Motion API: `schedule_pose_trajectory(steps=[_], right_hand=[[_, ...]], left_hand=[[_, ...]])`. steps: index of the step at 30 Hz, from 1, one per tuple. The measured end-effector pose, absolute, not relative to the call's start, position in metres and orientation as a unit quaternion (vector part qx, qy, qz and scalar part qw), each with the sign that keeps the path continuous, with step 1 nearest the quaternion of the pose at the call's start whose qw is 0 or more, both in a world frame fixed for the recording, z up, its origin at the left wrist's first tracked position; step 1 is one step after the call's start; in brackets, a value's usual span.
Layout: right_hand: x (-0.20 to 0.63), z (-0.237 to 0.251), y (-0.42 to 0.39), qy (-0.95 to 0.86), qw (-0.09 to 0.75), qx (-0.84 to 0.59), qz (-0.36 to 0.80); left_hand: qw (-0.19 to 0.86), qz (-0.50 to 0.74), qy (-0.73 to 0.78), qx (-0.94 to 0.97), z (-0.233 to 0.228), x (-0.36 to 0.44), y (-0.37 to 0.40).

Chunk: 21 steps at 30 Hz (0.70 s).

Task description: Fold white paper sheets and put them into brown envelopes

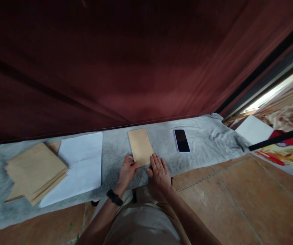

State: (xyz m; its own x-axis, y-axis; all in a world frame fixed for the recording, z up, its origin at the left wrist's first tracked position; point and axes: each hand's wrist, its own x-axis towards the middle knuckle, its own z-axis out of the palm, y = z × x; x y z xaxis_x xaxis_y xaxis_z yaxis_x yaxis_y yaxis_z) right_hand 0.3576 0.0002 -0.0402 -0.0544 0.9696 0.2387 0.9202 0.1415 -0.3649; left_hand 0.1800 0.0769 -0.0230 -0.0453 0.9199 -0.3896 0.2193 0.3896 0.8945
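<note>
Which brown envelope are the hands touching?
The single brown envelope lying alone mid-cloth, between left hand and right hand; the others sit stacked far left.

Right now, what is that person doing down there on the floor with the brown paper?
A person has both hands on a single brown envelope lying on a grey cloth spread over the tiled floor. The left hand pinches its near left corner, and the right hand lies flat by its near right corner. To the left sit white sheets of paper and a stack of brown envelopes. A dark phone lies to the right, untouched.
</note>
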Motion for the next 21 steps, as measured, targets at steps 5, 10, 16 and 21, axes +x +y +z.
schedule_pose_trajectory(steps=[5,10,16,21], right_hand=[[0.351,-0.043,0.000,-0.701,0.235,-0.672,0.046],[0.354,-0.042,0.003,-0.698,0.238,-0.673,0.063],[0.367,-0.041,0.002,-0.559,0.427,-0.677,0.218],[0.373,-0.041,-0.002,-0.269,0.576,-0.639,0.433]], left_hand=[[0.547,0.347,0.625,0.435,-0.020,0.179,0.076],[0.573,0.369,0.614,0.399,-0.012,0.182,0.074],[0.614,0.383,0.552,0.415,0.003,0.187,0.066],[0.647,0.374,0.535,0.394,0.015,0.201,0.061]])
